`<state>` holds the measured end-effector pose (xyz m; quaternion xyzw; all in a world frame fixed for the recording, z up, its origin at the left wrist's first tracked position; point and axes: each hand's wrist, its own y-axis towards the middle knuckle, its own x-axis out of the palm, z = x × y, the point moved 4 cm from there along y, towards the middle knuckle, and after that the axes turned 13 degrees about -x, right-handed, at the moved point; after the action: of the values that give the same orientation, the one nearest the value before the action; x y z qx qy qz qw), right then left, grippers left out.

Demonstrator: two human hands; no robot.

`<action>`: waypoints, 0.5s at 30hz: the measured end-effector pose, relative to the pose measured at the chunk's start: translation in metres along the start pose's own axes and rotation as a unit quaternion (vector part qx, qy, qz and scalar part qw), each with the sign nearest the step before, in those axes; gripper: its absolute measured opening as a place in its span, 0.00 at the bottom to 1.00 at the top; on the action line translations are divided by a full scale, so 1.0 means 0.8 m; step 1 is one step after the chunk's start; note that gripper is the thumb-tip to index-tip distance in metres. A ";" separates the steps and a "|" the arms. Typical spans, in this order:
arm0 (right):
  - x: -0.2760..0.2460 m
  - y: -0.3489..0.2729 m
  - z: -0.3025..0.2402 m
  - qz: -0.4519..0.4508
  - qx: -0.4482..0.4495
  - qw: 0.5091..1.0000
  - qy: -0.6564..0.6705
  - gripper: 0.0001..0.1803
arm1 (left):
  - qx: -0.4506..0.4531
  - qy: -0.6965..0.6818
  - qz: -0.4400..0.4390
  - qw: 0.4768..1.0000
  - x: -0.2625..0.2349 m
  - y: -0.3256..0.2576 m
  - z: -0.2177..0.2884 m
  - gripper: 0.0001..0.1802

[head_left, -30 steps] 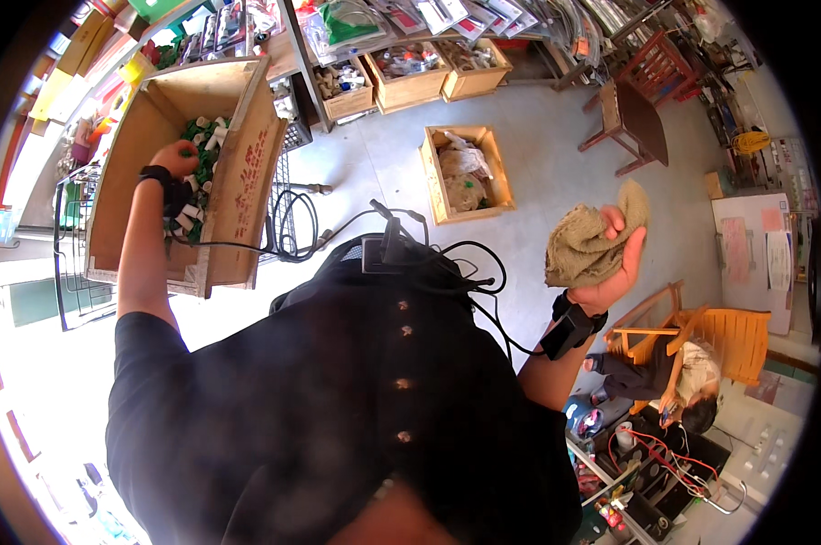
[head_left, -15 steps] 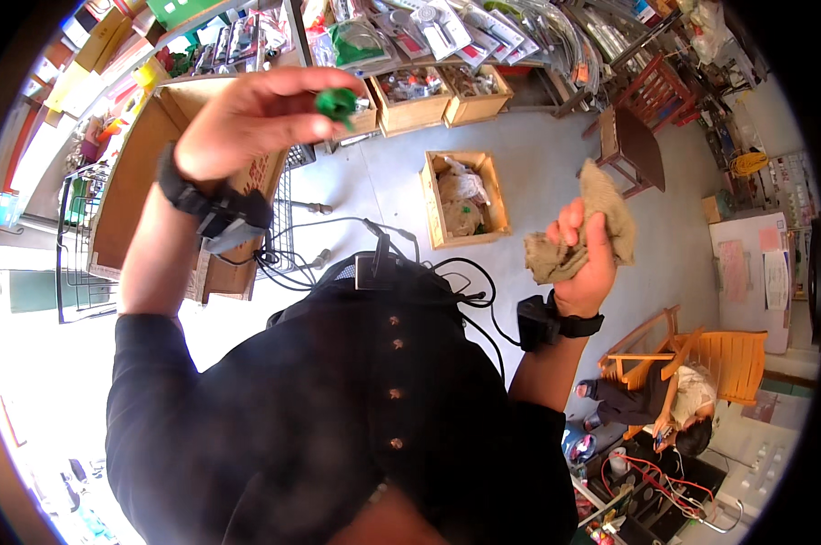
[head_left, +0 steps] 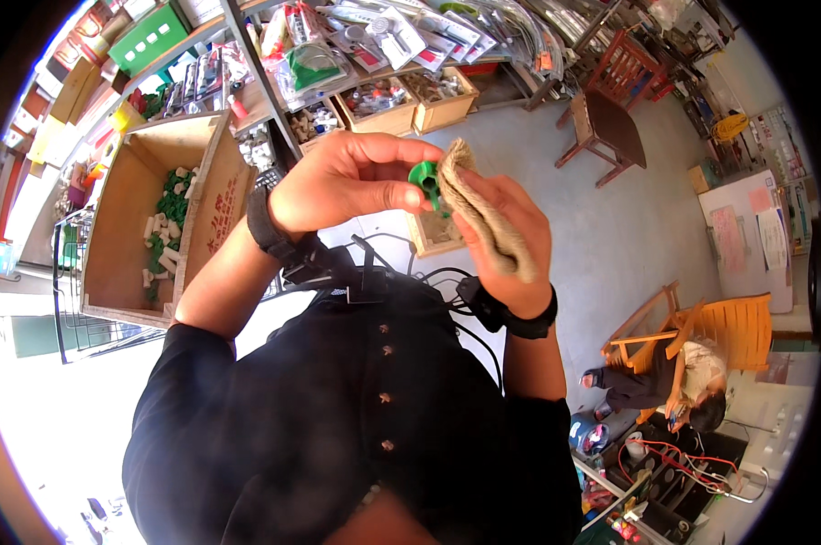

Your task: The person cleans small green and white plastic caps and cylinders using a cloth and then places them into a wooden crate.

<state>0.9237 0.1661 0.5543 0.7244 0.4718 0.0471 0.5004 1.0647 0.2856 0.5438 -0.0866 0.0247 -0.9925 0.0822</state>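
My left hand (head_left: 351, 182) pinches a small green plastic fitting (head_left: 423, 178) with a round hollow end, between thumb and fingers. Close against it, my right hand (head_left: 510, 238) grips a folded tan cloth (head_left: 488, 213). The cloth's upper edge reaches the fitting's right side and seems to touch it. Both hands are raised in front of my chest. To the left, a large wooden box (head_left: 131, 227) holds several green and white fittings (head_left: 167, 218). Beneath my hands, a smaller wooden crate (head_left: 426, 238) on the floor is mostly hidden.
Wooden drawers (head_left: 379, 116) of small parts and a shelf of packaged goods (head_left: 394, 36) stand ahead. A dark wooden chair (head_left: 610, 123) is at far right. A person (head_left: 692, 386) sits on a wooden bench (head_left: 737, 331) at right. Black cables (head_left: 460, 272) hang near my waist.
My left hand has moved right with the green fitting, and my right hand has moved left with the cloth. They have come together. The big box's contents now show.
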 end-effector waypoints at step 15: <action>-0.097 -0.082 0.131 -0.022 0.067 0.990 -0.123 0.21 | 0.051 0.002 0.137 0.989 -0.011 0.075 -0.056 0.18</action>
<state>0.8961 0.0421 0.4836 0.7459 0.4243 -0.0849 0.5064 1.0751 0.2296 0.4947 -0.0762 -0.0140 -0.9721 0.2214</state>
